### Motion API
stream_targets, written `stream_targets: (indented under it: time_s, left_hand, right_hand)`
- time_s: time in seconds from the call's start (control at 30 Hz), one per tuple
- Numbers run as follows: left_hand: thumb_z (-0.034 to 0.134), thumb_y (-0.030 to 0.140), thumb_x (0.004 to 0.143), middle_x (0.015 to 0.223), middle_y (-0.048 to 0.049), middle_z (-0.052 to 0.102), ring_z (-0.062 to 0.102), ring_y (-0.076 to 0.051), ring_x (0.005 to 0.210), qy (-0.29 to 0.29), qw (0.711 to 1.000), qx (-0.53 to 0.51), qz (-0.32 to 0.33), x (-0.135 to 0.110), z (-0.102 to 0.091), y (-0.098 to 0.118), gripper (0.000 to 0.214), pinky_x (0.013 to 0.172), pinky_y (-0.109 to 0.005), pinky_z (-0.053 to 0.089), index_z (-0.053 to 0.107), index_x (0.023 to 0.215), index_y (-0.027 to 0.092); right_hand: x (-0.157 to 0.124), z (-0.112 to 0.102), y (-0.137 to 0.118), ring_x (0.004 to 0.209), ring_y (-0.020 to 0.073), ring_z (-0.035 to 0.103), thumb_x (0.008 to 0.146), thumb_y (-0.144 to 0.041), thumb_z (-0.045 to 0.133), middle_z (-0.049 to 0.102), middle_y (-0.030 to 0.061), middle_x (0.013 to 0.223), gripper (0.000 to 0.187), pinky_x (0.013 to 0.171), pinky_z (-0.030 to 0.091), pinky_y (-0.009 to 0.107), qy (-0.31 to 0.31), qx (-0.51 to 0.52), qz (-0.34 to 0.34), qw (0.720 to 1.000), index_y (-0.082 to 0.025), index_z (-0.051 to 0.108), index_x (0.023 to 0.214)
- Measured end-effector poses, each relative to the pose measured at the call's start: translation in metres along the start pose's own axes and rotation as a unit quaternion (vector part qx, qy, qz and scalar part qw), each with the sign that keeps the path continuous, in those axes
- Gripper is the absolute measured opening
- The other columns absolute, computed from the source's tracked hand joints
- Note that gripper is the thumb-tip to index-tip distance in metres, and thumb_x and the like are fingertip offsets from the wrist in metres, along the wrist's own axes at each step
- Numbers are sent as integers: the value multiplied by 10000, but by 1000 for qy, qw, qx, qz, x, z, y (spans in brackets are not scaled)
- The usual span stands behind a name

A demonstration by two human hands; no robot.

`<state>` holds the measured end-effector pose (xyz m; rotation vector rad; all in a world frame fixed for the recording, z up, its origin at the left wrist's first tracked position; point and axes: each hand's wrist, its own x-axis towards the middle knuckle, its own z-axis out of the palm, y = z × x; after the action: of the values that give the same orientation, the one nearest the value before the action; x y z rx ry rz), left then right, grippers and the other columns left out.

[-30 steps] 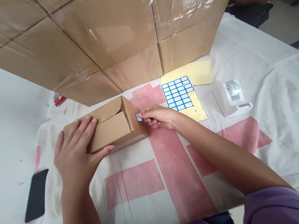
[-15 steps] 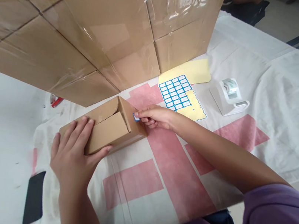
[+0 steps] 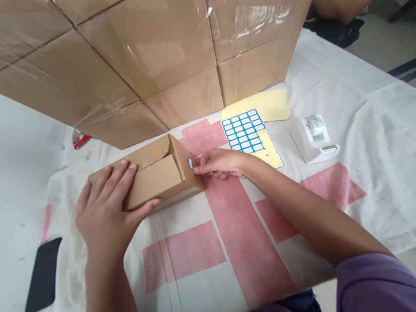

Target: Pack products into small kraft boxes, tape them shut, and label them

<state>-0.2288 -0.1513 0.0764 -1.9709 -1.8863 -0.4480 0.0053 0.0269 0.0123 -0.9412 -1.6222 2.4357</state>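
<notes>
A small closed cardboard box lies on the cloth-covered table. My left hand holds it at the near left end, fingers across the top and thumb along the side. At the opposite end face is a small white sticker label with a blue border, lying against the cardboard. My right hand has its fingers curled and its thumb at the label's right edge. Just beyond that hand lies a sheet of blue-bordered labels on yellow backing, with part of the labels gone.
A tall stack of taped cartons stands behind the box. To the right sits a white tape dispenser. A black phone lies at the table's left edge, and a red-and-clear item is near the stack. Part of another person shows at the back.
My right thumb has slid towards the label's right edge, so more of the label shows on the box end. My left hand keeps its hold; the view has shifted slightly.
</notes>
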Motion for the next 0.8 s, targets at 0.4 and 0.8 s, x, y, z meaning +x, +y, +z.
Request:
stream_targets:
  time_s: [0.4,0.8]
  left_hand:
    - [720,529,900,1504,-69,615,552,-362,1407,26,999,-16,15,0,4,-2,697,1138,-468,426,524,1526,294]
    - [623,645,913,1503,-66,619,537,-356,1418,28,997,-55,39,-2,5,-12,690,1168,-472,408,553,1501,289]
  right_hand:
    - [10,0,5,655,47,560,834,-373,825,625,-1,1193,405,474,339,165,102,-42,-154,982,-311,668,1202]
    - [-4,-5,0,779,100,685,836,-491,809,703,37,1145,536,454,388,140,55,-103,-149,982,-232,580,1245]
